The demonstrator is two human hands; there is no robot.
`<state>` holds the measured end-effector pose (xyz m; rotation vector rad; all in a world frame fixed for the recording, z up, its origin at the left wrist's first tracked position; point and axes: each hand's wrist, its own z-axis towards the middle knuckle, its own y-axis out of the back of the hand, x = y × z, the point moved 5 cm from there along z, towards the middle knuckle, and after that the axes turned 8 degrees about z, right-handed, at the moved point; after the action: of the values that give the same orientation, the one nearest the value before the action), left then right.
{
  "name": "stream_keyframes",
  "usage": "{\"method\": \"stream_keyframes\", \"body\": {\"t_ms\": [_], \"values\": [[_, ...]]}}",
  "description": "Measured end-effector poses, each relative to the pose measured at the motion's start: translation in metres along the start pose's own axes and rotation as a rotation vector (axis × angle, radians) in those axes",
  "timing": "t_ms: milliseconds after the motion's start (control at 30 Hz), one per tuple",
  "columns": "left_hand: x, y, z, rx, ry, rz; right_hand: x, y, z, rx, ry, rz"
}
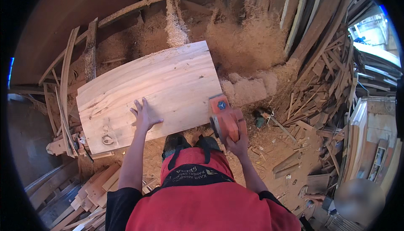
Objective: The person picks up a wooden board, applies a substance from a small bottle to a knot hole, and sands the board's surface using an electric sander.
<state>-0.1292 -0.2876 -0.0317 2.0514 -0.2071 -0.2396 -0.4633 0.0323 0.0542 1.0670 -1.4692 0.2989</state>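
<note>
A wide pale wooden board (168, 88) with knots and dark grain streaks lies slightly slanted in front of me. My left hand (144, 115) rests on its near half, fingers spread, pressing nothing but the wood. In my right hand (239, 145) is the rear handle of an orange-red electric planer (227, 121), a dark knob on its front end. The planer stands at the board's right edge, its front end by the near right corner. Its underside is hidden, so contact with the wood cannot be made out.
Sawdust and shavings (248, 41) heap beyond the board and to its right. Long planks (320, 24) lean at the far right, above piled offcuts (322, 81). Stacked wood blocks (94, 189) lie at the near left. Upright slats (67, 79) stand left of the board.
</note>
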Motion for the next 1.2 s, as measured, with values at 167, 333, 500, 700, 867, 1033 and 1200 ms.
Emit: {"method": "stream_keyframes", "body": {"t_ms": [167,333,500,700,867,1033,1200], "values": [[-0.002,0.002,0.0,0.0,0.019,-0.038,0.026,-0.03,0.076,-0.063,0.109,0.143],[0.003,0.001,-0.004,0.015,0.074,-0.046,0.075,-0.068,0.17,0.017,0.191,0.075],[0.015,-0.004,0.004,-0.017,0.008,-0.04,0.113,-0.115,0.287,-0.039,0.368,-0.021],[0.003,-0.003,0.002,0.0,-0.016,-0.004,0.113,-0.107,0.281,0.087,0.284,-0.016],[0.001,0.004,0.0,0.013,0.007,-0.034,0.053,-0.022,0.076,0.022,0.327,0.068],[-0.009,0.015,-0.003,0.033,0.037,0.007,-0.023,0.012,-0.024,0.028,-0.139,0.056],[0.001,0.004,-0.002,-0.042,0.017,-0.042,0.022,-0.022,0.059,0.03,0.061,-0.001]]}}
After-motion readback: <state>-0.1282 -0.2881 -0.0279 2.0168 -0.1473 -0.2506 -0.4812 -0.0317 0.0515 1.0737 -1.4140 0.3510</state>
